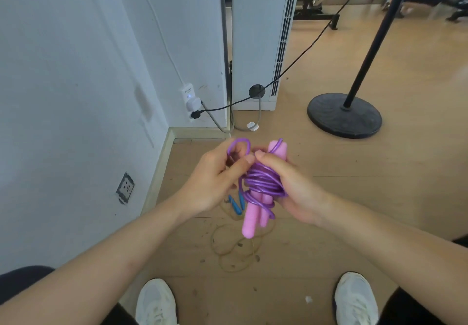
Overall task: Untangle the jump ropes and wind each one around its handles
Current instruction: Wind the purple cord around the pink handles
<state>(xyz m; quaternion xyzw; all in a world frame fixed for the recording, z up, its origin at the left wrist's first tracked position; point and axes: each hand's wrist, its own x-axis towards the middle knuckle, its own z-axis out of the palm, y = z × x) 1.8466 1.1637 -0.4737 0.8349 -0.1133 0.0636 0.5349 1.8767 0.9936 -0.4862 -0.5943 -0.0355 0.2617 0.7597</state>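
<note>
Nearest the person, two white shoes (pixel 155 302) rest on the wooden floor (pixel 354 198), one on each side below the pink handles (pixel 249 223). Between the shoes and those handles lies the second jump rope: a thin tan rope (pixel 228 253) sprawled in loose, crossing loops on the floor. Its two blue handles (pixel 234 205) lie side by side just left of the pink handles and behind them. This rope looks untouched, so all of its untangling and winding is judged left to do. Above it, both hands are busy with the first rope. The right hand (pixel 298 193) curls around the two pink handles, held together as a pair, with the purple rope (pixel 263 182) coiled many times round their middle. The left hand (pixel 215 182), just left of the pink handles, pinches the last free loop (pixel 239 144) of purple rope, which arches up beside the handles' far ends. The winding of this rope looks nearly finished, with only that short loop to tuck or wrap. The count is two jump ropes, four handles (two pink, two blue), two hands and two shoes. Roughly half the task appears done. Well beyond the pink handles, to the right, stands one round black stand base (pixel 344 115).
</note>
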